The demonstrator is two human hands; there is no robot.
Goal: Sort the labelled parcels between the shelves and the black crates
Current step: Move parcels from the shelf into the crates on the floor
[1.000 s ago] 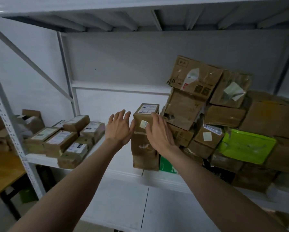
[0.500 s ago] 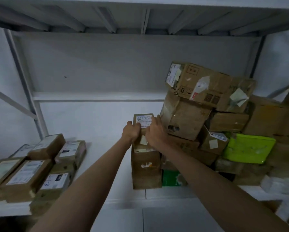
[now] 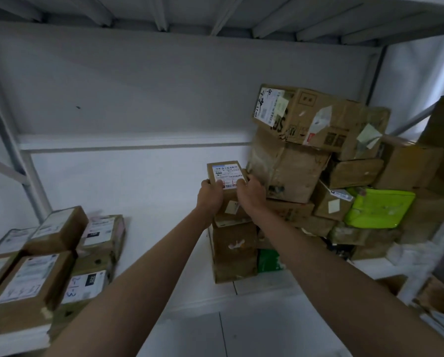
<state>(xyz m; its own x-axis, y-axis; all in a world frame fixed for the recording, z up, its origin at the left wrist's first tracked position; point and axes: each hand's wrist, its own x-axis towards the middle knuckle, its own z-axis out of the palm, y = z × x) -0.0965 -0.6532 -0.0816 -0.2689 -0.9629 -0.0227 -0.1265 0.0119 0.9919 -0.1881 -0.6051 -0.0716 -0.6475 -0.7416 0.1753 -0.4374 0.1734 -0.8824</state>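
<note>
Both hands grip the small labelled parcel point(image 3: 226, 176) atop the narrow stack point(image 3: 233, 251): left hand point(image 3: 210, 195) at its 8 o'clock corner, right hand point(image 3: 250, 193) at 4 o'clock (equally near). Label faces up; the leaning carton pile point(image 3: 288, 166) crowds 3 o'clock.

Brown parcels point(image 3: 288, 166) with white labels, one lime-green pouch point(image 3: 379, 208), white shelf point(image 3: 149, 191)

A plain white wall point(image 3: 143, 81) fills ten to two o'clock. Ribbed grey shelf underside point(image 3: 215, 14) spans twelve. Dim, bluish light throughout.
</note>
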